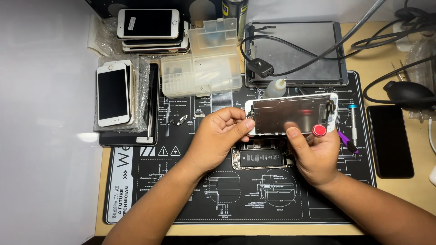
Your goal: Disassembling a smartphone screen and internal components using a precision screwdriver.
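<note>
Both forearms coming in from the near edge over a black repair mat (150, 190) printed with white diagrams, lying on the desk (399, 190). Left hand (218, 136) pinching the left end of a detached phone screen assembly (290, 114), thumb on the white end, fingers closed around its edge. Right hand (315, 152) gripping the lower right part of the same assembly, thumb pressed on its metal back plate, fingers also closed round a red-capped screwdriver (319, 130). Assembly held flat, metal side up, just above an opened phone body (261, 159) lying on the mat with battery exposed. Purple-handled tool (347, 143) just right of the right hand; slim silver screwdriver (354, 122) beside it. Dark phone (389, 141) face up on the desk off the mat's right edge. Left of the mat, white phones (113, 94) stacked on bubble wrap. Farther back: clear plastic parts box (202, 68), small white squeeze bottle (275, 88) just behind the assembly, grey tablet (295, 52) with black cables across it, another stack of phones (150, 27) at far left.
</note>
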